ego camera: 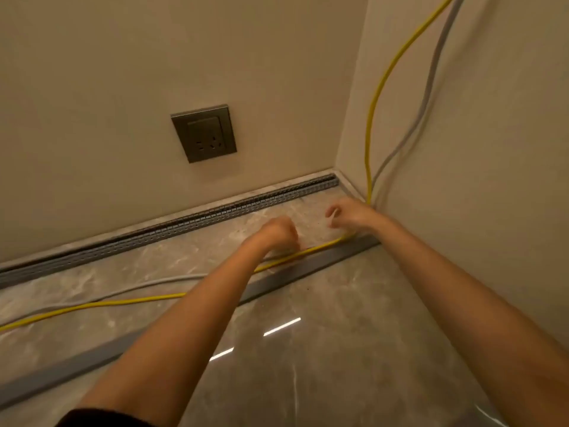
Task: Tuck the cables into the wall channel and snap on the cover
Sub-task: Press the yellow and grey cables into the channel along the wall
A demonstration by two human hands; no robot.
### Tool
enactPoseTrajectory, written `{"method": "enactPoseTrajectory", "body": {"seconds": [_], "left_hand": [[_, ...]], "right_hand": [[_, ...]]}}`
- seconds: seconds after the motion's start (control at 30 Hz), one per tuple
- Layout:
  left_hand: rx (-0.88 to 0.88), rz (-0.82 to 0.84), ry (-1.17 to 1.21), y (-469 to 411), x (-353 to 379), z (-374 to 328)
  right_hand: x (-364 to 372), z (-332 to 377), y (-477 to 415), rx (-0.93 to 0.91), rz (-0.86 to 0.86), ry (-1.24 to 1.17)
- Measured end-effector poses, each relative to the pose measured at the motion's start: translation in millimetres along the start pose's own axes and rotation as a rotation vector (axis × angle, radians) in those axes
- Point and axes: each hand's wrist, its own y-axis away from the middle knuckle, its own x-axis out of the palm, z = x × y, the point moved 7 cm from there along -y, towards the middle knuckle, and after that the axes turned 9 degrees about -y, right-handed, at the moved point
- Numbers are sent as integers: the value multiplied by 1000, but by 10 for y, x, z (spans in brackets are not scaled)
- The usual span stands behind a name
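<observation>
A grey slotted channel (215, 212) runs along the foot of the back wall into the corner. A yellow cable (374, 100) and a grey cable (431, 87) hang down the right wall and trail left across the marble floor. The long grey cover strip (308, 266) lies flat on the floor, nearer to me than the cables. My left hand (275, 234) is curled just above the yellow cable; the grip itself is blurred. My right hand (348, 215), near the corner, pinches what looks like the pale grey cable.
A dark grey wall socket (204, 133) sits on the back wall above the channel. The polished marble floor (338, 349) reflects ceiling lights. Two beige walls meet in a corner at the right end of the channel.
</observation>
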Motion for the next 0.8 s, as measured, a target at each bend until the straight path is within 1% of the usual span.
{"method": "enactPoseTrajectory", "body": {"seconds": [0.03, 0.07, 0.23, 0.33, 0.4, 0.47, 0.6, 0.7, 0.8], "left_hand": [[17, 33, -43, -20, 56, -22], [27, 23, -56, -41, 87, -13], [78, 76, -151, -133, 216, 11], [77, 6, -158, -177, 88, 45], [58, -70, -122, -218, -60, 87], [63, -131, -52, -290, -217, 143], [74, -298, 154, -402, -577, 285], [43, -392, 229, -483, -763, 416], [-3, -480, 285, -566, -887, 526]], "right_hand": [[46, -15, -17, 2, 46, 67], [78, -18, -35, -9, 75, 115], [205, -39, -110, -47, 189, 378], [200, -38, -166, -73, 268, 469], [179, -28, -227, -107, 333, 525], [109, 20, -300, -150, 359, 567], [-90, 167, -493, -236, 303, 646], [-216, 260, -655, -279, 216, 673], [-355, 320, -816, -317, 101, 643]]}}
